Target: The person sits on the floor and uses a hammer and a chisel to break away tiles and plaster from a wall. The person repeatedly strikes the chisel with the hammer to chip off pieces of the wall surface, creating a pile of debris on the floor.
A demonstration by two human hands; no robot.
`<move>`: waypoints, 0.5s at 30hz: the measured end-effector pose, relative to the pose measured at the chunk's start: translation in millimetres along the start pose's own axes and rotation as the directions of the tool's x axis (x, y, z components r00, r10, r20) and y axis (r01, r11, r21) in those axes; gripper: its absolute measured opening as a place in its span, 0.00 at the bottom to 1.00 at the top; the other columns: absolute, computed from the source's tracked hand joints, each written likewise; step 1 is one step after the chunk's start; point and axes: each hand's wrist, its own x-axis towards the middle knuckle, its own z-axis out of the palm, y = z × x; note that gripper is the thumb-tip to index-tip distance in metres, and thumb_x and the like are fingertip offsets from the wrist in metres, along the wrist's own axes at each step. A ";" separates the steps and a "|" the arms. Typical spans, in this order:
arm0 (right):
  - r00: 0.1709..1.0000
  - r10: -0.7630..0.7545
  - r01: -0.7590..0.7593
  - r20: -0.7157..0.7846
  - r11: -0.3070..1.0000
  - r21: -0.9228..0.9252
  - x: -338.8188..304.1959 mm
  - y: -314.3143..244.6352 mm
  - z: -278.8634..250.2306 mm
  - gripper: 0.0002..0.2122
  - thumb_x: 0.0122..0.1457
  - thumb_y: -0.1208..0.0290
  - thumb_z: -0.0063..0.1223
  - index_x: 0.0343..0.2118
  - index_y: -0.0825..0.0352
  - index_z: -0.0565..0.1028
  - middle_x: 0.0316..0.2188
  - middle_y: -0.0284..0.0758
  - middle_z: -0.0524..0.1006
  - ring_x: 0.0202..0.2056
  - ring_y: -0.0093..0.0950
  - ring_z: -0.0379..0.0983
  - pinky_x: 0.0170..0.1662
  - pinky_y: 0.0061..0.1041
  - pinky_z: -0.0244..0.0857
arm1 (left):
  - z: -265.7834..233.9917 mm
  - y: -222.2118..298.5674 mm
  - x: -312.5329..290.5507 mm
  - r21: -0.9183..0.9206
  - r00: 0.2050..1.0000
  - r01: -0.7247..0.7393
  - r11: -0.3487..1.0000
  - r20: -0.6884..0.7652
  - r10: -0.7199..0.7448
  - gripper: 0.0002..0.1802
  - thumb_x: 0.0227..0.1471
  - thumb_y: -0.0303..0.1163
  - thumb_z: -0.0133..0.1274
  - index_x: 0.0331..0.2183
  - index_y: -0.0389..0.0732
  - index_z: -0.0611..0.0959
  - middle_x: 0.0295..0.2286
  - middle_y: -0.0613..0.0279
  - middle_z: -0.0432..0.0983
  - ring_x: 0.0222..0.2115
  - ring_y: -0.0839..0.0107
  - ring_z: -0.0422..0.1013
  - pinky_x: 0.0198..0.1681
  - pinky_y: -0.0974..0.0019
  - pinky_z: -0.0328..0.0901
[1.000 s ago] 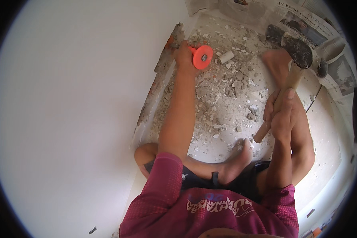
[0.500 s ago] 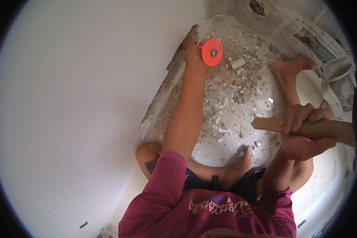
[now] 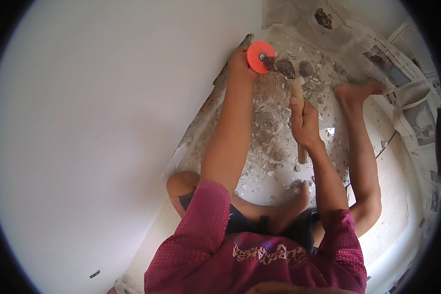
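A white wall (image 3: 108,127) occupies the left side, with one strip of exposed rough masonry (image 3: 206,110) along its lower edge; it meets a pale floor (image 3: 384,161). Two hands are in view. The fingers of the left hand (image 3: 240,62) are wrapped around one disc-guarded tool (image 3: 256,59), positioned at the upper end of the strip; its orange disc and metal centre face the camera, while its grip and working end are hidden behind the disc and hand. The fingers of the right hand (image 3: 306,125) are closed around the wooden handle of one hammer (image 3: 297,89), thumb along the shaft. The hammer's dark head is blurred and overlaps the disc's edge beside the metal centre; contact cannot be confirmed. Below and around the hammer lies rubble (image 3: 272,127), in fragments too numerous to count. Two bare feet are visible: the right foot (image 3: 358,93) beyond the rubble, the left foot (image 3: 295,200) nearer the body. Newspaper sheets (image 3: 377,56) line the upper right; overlaps and the dark rim prevent an exact count.
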 end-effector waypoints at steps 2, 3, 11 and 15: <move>0.998 -0.001 0.005 -0.067 0.998 0.059 6.5 -19.1 -22.6 0.22 0.69 0.52 0.38 0.28 0.68 0.69 0.15 0.31 0.69 0.17 0.23 0.61 0.22 0.23 0.58 | 19.0 16.3 18.1 0.018 0.997 -0.048 0.999 0.065 0.047 0.06 0.56 0.27 0.39 0.34 0.34 0.67 0.33 0.52 0.67 0.32 0.58 0.72 0.35 0.48 0.72; 0.996 0.063 -0.057 -0.066 0.995 0.087 -17.0 -27.8 -29.1 0.22 0.69 0.52 0.38 0.29 0.68 0.70 0.15 0.31 0.69 0.17 0.22 0.62 0.22 0.23 0.58 | -4.5 18.3 22.2 0.048 0.996 -0.088 0.995 0.011 0.087 0.05 0.56 0.27 0.39 0.34 0.35 0.66 0.33 0.52 0.68 0.33 0.57 0.72 0.35 0.48 0.72; 0.885 -0.444 0.424 -0.139 0.893 -0.152 22.8 -23.6 -13.0 0.21 0.67 0.49 0.37 0.30 0.65 0.68 0.15 0.29 0.66 0.17 0.24 0.68 0.20 0.22 0.61 | 17.0 20.7 12.0 0.080 0.994 0.056 0.995 0.092 -0.063 0.03 0.54 0.24 0.39 0.32 0.35 0.67 0.32 0.54 0.68 0.32 0.59 0.72 0.37 0.50 0.73; 0.997 -0.069 0.066 -0.039 0.996 -0.063 0.3 -41.1 -35.1 0.20 0.67 0.52 0.42 0.23 0.62 0.66 0.14 0.30 0.67 0.18 0.25 0.68 0.21 0.25 0.61 | 20.4 22.3 34.4 0.061 0.994 -0.106 0.992 0.040 0.104 0.08 0.54 0.22 0.38 0.36 0.32 0.71 0.35 0.50 0.71 0.33 0.57 0.74 0.38 0.50 0.74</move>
